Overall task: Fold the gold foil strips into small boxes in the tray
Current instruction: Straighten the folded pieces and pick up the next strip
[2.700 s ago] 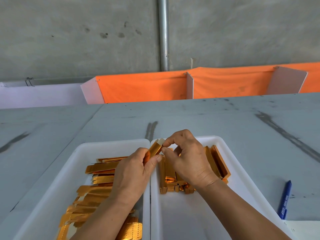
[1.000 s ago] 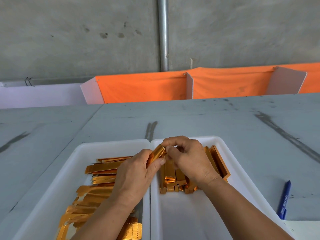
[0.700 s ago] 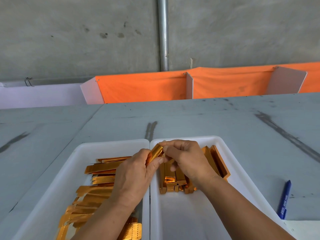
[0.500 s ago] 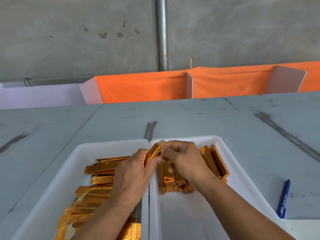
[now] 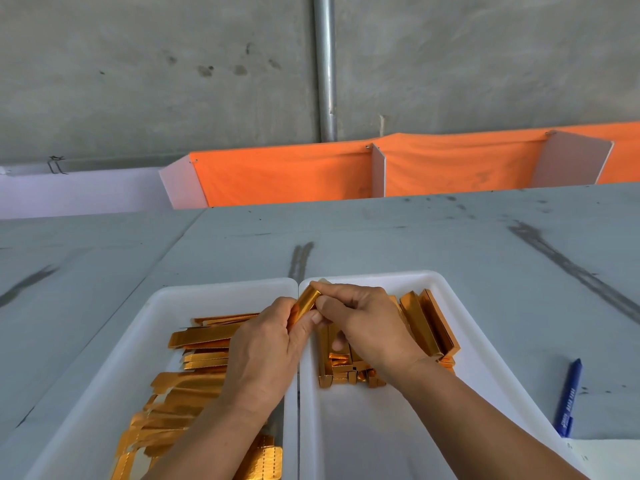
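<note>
Two white trays sit side by side. The left tray (image 5: 104, 386) holds a loose heap of flat gold foil strips (image 5: 204, 337). The right tray (image 5: 485, 368) holds several folded gold boxes (image 5: 427, 322), lying in rows at its far end. Over the seam between the trays, my left hand (image 5: 263, 351) grips the lower part of a partly folded gold strip (image 5: 306, 301). My right hand (image 5: 367, 323) pinches its upper end with thumb and fingers. My palms hide the rest of the piece.
A blue pen (image 5: 568, 396) lies on the grey table right of the trays, next to a white sheet (image 5: 606, 459) at the bottom right corner. An orange cloth barrier (image 5: 287, 178) with white dividers runs along the table's far edge.
My right fingers have shifted from a high pinch to closing over the strip's top end, folding it down. The white end tab is now almost hidden. The piece sits slightly lower.
</note>
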